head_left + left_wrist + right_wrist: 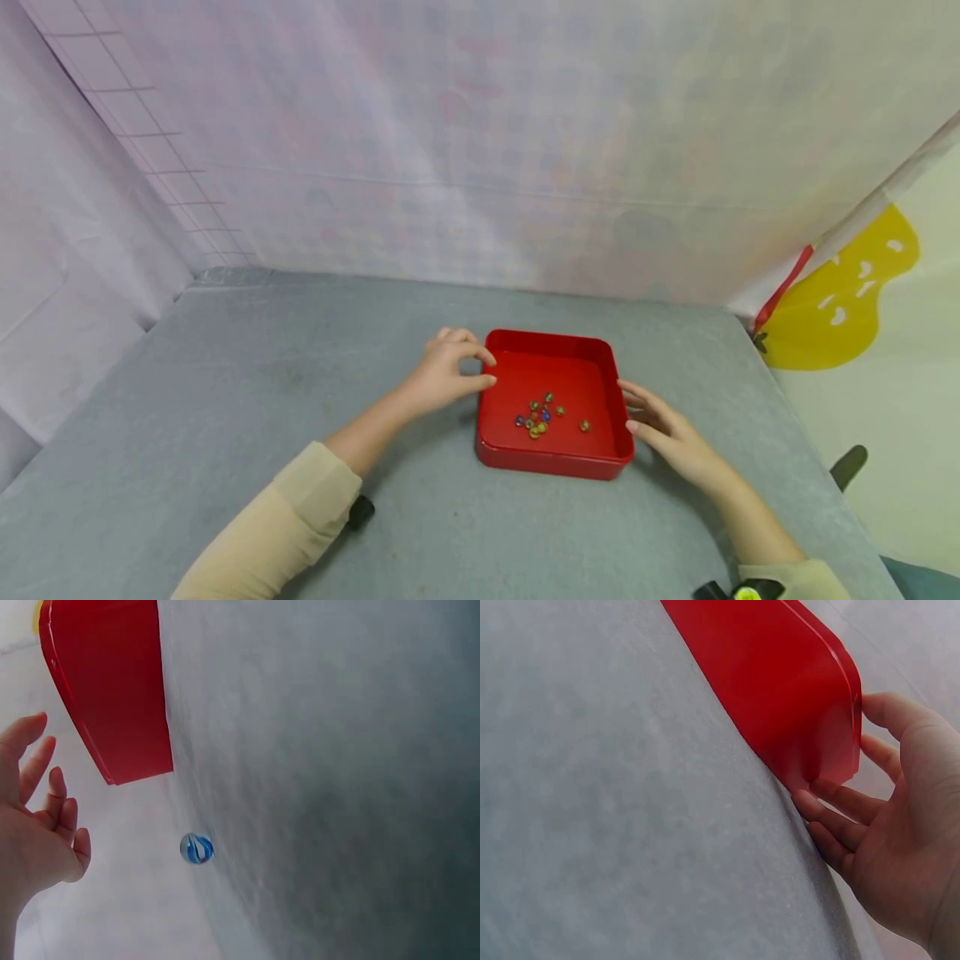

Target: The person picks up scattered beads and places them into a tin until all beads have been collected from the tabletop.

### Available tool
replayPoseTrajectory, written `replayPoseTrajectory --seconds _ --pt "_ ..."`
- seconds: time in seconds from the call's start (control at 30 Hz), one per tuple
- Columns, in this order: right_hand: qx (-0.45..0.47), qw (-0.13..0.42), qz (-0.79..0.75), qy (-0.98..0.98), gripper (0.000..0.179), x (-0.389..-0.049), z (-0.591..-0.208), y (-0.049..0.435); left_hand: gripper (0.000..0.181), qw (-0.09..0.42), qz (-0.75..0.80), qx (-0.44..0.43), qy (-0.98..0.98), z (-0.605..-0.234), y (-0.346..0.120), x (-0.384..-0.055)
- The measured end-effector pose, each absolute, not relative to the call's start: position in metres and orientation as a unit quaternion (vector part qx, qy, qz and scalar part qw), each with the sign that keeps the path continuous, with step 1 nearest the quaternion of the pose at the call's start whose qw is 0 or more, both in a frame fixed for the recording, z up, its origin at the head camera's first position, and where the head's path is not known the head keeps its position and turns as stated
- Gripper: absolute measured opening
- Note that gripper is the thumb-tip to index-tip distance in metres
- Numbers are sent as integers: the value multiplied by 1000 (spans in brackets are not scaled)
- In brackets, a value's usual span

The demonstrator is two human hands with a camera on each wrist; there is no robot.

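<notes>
A square red tray [555,463] with raised walls sits on the grey tabletop. Several glass marbles [535,421], greenish, yellow and blue, are gathered on its floor, and one marble [585,426] lies apart to the right. By the left rim hovers my left hand [442,372], thumb and fingers spread with nothing between them. Outside the tray in the left wrist view is a blue and white swirled marble [196,848]; in the head view I cannot find it. With extended fingers, my right hand [675,437] touches the tray's right wall.
Pale patterned curtains [465,167] hang behind the grey table [465,533] and along its left side. At the right, beyond the table edge, hangs a yellow fruit-shaped piece [832,308] with a red strip.
</notes>
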State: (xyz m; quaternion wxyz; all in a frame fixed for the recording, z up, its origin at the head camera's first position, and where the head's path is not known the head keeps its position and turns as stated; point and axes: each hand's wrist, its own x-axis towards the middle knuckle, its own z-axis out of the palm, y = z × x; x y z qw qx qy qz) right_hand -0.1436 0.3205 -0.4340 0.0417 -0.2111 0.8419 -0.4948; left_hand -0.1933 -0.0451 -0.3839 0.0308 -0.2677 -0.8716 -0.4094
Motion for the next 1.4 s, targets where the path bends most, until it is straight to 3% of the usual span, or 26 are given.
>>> replayPoseTrajectory --seconds 1.4 --pt "-220 46 -496 839 55 -142 -430 320 20 59 -347 -290 -890 -393 -113 -171"
